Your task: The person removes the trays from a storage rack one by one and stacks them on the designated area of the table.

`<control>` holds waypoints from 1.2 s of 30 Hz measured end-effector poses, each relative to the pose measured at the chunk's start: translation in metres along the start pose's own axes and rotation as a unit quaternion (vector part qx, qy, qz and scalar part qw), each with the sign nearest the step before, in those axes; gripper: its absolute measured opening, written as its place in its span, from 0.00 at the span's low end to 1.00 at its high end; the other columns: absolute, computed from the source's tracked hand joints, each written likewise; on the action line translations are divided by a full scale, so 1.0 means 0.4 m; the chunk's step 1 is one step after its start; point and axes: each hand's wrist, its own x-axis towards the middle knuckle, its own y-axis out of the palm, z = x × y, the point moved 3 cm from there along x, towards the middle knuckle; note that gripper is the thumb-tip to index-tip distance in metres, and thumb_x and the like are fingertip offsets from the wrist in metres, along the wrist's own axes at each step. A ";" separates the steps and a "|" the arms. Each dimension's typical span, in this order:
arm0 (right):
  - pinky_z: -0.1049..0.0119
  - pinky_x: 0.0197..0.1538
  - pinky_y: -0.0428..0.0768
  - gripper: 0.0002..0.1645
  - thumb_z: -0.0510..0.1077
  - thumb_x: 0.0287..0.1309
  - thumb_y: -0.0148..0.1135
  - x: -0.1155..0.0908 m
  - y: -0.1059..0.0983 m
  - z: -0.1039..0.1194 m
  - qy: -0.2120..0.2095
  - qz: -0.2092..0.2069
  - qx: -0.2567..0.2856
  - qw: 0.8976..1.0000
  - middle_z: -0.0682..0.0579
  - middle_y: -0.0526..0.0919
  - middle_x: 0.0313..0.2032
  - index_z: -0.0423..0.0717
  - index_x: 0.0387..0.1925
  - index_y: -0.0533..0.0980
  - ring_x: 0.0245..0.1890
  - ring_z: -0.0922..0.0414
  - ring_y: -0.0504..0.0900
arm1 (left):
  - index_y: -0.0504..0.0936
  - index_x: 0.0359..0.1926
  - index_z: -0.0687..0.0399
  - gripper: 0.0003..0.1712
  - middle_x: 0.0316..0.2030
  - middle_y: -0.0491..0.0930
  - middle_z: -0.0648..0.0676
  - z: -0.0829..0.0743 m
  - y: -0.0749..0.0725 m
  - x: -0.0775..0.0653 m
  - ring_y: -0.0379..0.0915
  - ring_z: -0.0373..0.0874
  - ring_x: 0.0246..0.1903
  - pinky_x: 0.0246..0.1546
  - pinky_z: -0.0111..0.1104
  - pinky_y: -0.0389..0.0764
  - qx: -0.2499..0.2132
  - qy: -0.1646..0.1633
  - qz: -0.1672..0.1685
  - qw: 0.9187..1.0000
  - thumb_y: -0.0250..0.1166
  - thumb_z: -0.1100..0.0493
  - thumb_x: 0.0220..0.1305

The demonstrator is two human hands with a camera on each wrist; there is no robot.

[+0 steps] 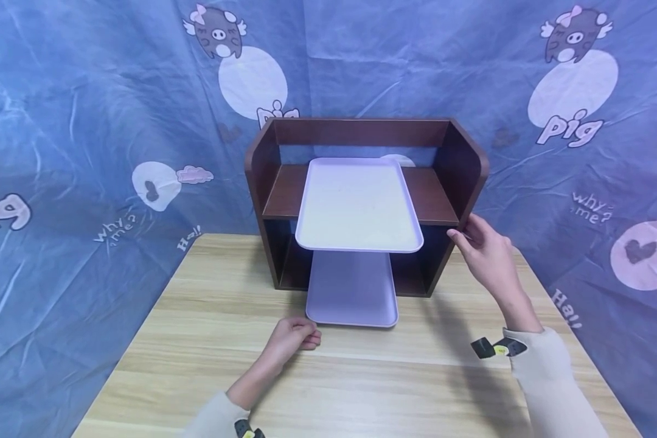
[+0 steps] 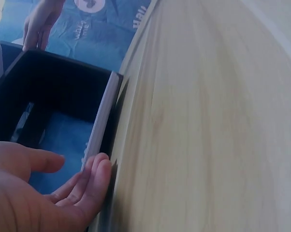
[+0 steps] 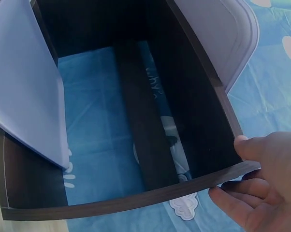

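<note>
Dark brown shelf on a wood table, one pale tray poking out of the upper level and a lilac tray below, both aimed at 6 o'clock. Right hand is gripping the shelf's side around its 4 o'clock, left hand is right by that lilac tray's 7 o'clock corner, and blue pig-print cloth hangs at 12.

Brown shelf upright — two lilac trays jutting forward.

Head: we look forward and down at the whole shelf. Wrists: left from low before it, right from its right front, we closely face its shared lower compartment.
</note>
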 end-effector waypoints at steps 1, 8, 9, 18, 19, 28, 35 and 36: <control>0.96 0.49 0.71 0.29 0.52 0.72 0.69 0.001 0.000 0.000 0.000 -0.004 -0.004 1.000 0.36 0.86 0.58 0.41 0.67 0.78 0.54 0.39 0.86 | 0.79 0.52 0.82 0.16 0.40 0.89 0.70 0.002 0.005 0.000 0.89 0.46 0.36 0.43 0.38 0.94 -0.006 -0.001 0.002 1.000 0.59 0.66 0.75; 0.98 0.48 0.68 0.26 0.49 0.70 0.71 0.007 0.003 -0.008 0.001 -0.020 -0.007 1.000 0.35 0.87 0.54 0.39 0.63 0.80 0.54 0.42 0.87 | 0.75 0.56 0.84 0.20 0.45 0.87 0.72 0.012 0.035 -0.003 0.90 0.47 0.40 0.48 0.39 0.93 -0.054 -0.021 0.021 0.998 0.57 0.66 0.75; 0.98 0.48 0.68 0.26 0.49 0.70 0.71 0.009 0.004 -0.011 0.001 -0.023 -0.008 1.000 0.35 0.87 0.54 0.40 0.63 0.80 0.54 0.45 0.87 | 0.74 0.57 0.85 0.21 0.46 0.87 0.73 0.013 0.038 -0.003 0.90 0.47 0.41 0.49 0.39 0.93 -0.067 -0.025 0.027 0.997 0.57 0.65 0.75; 0.78 0.57 0.83 0.28 0.52 0.70 0.71 0.014 0.006 -0.018 0.013 -0.029 -0.013 0.999 0.37 0.88 0.54 0.43 0.65 0.80 0.44 0.93 0.72 | 0.65 0.63 0.87 0.25 0.58 0.79 0.81 0.012 0.074 -0.006 0.85 0.65 0.57 0.61 0.44 0.87 -0.199 -0.068 0.061 0.976 0.55 0.65 0.79; 0.69 0.59 0.85 0.28 0.52 0.70 0.72 0.015 0.007 -0.016 0.014 -0.029 -0.014 0.999 0.38 0.88 0.54 0.43 0.65 0.80 0.47 0.87 0.78 | 0.65 0.64 0.87 0.25 0.59 0.78 0.82 0.012 0.078 -0.007 0.83 0.66 0.59 0.62 0.45 0.86 -0.213 -0.073 0.060 0.973 0.54 0.65 0.79; 0.82 0.50 0.78 0.32 0.56 0.69 0.72 0.030 0.009 -0.012 0.036 -0.019 0.011 0.999 0.37 0.88 0.56 0.41 0.65 0.80 0.44 0.87 0.77 | 0.46 0.73 0.90 0.34 0.71 0.55 0.89 0.004 0.116 0.005 0.59 0.75 0.76 0.77 0.52 0.70 -0.314 -0.063 0.051 0.946 0.48 0.68 0.79; 0.88 0.40 0.70 0.33 0.57 0.68 0.72 0.038 0.012 -0.007 0.042 -0.010 0.027 0.999 0.33 0.88 0.54 0.39 0.64 0.80 0.38 0.90 0.71 | 0.36 0.75 0.85 0.40 0.72 0.48 0.87 0.000 0.133 0.009 0.54 0.76 0.77 0.80 0.52 0.65 -0.348 -0.072 0.038 0.934 0.49 0.67 0.79; 0.87 0.40 0.70 0.33 0.56 0.68 0.72 0.038 0.012 -0.006 0.041 -0.011 0.025 0.999 0.33 0.88 0.54 0.39 0.64 0.80 0.37 0.90 0.71 | 0.37 0.75 0.84 0.39 0.72 0.49 0.86 -0.001 0.135 0.008 0.54 0.76 0.78 0.80 0.52 0.65 -0.349 -0.072 0.035 0.934 0.49 0.66 0.79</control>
